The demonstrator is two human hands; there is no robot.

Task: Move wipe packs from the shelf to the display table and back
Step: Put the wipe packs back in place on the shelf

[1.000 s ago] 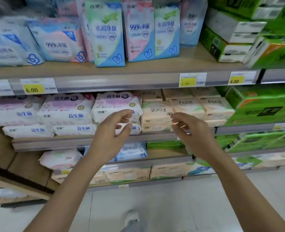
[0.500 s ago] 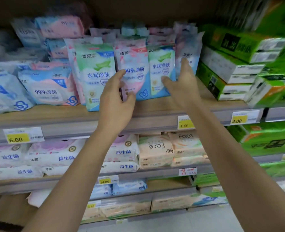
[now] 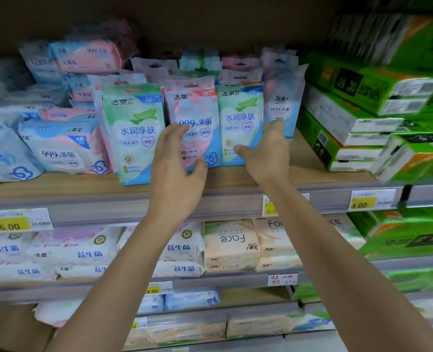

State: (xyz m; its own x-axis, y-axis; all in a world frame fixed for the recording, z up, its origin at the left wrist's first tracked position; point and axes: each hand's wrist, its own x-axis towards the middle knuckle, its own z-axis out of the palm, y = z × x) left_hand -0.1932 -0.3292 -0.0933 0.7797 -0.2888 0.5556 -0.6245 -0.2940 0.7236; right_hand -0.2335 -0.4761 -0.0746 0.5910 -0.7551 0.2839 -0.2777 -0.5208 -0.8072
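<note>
Upright wipe packs stand in a row on the wooden top shelf (image 3: pixel 58 189). My left hand (image 3: pixel 177 161) grips the pink pack (image 3: pixel 195 107) in the middle, with its fingers along the pack's left side and its thumb at the lower front. My right hand (image 3: pixel 266 153) grips the green-and-blue pack (image 3: pixel 240 115) just to the right, thumb on the front face and fingers round its right edge. Both packs stand on the shelf. Another green pack (image 3: pixel 134 128) stands to the left of my left hand.
Blue and pink flat wipe packs (image 3: pixel 60 148) are piled at the left of the shelf. Green tissue boxes (image 3: pixel 350 123) are stacked at the right. Yellow price tags (image 3: pixel 20 221) line the shelf edge. Lower shelves hold white packs (image 3: pixel 78 247) and peach "Face" packs (image 3: pixel 229 242).
Both hands rose from the middle shelf to the top shelf and closed in on the pink and the green pack. The view tilted up and moved closer.
</note>
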